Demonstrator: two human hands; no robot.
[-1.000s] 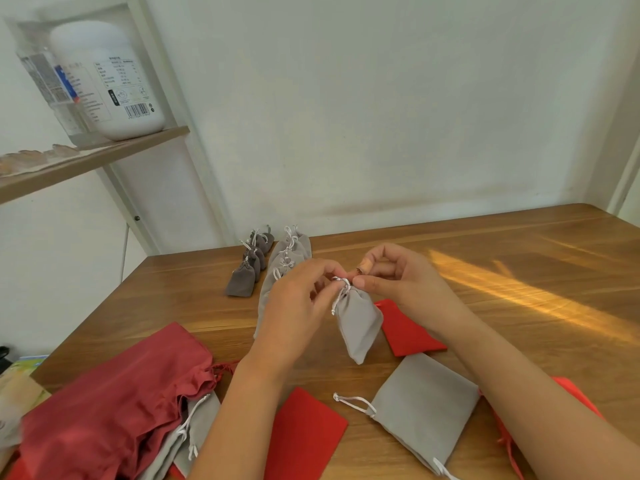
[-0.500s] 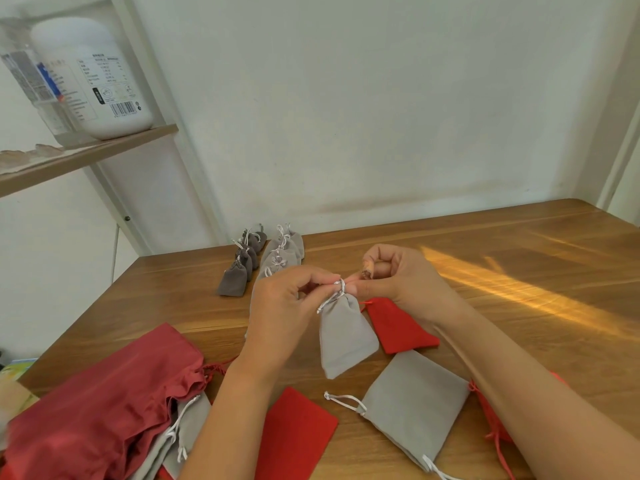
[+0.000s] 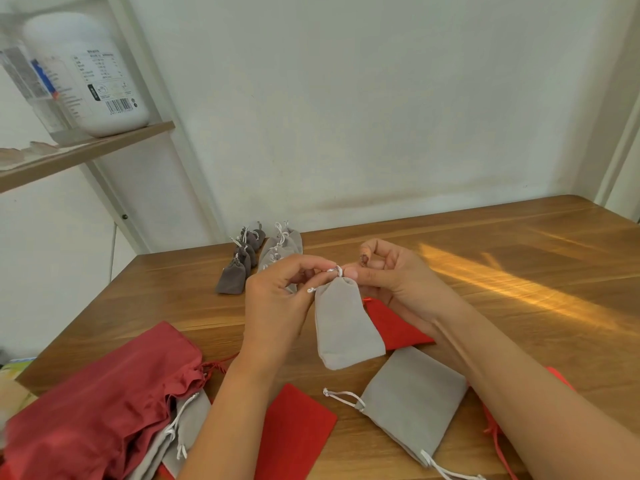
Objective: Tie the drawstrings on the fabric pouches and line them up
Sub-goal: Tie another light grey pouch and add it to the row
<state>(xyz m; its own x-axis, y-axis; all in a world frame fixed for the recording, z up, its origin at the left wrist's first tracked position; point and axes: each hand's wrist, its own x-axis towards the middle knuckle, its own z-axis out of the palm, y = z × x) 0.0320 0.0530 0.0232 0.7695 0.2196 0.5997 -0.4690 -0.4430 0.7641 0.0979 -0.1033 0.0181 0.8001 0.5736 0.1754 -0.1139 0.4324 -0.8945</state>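
Observation:
A light grey pouch (image 3: 346, 323) hangs in the air above the wooden table (image 3: 519, 278), its mouth gathered. My left hand (image 3: 277, 296) and my right hand (image 3: 391, 275) both pinch its white drawstring (image 3: 334, 270) at the top, fingertips nearly meeting. Behind my hands, a row of tied dark grey pouches (image 3: 239, 261) and a row of tied light grey pouches (image 3: 280, 244) run toward the wall. A flat grey pouch (image 3: 412, 400) with loose strings lies under my right forearm. A red pouch (image 3: 394, 323) lies behind the held one.
A big dark red bag (image 3: 104, 403) lies at the front left over grey pouches (image 3: 180, 431). A bright red pouch (image 3: 294, 431) lies between my forearms, another red pouch (image 3: 561, 379) under my right arm. A shelf (image 3: 86, 150) carries a white jar (image 3: 90, 71).
The held pouch has swung from tilted to hanging nearly straight. Both hands stay on the drawstring, fingertips closer together. The camera has shifted slightly.

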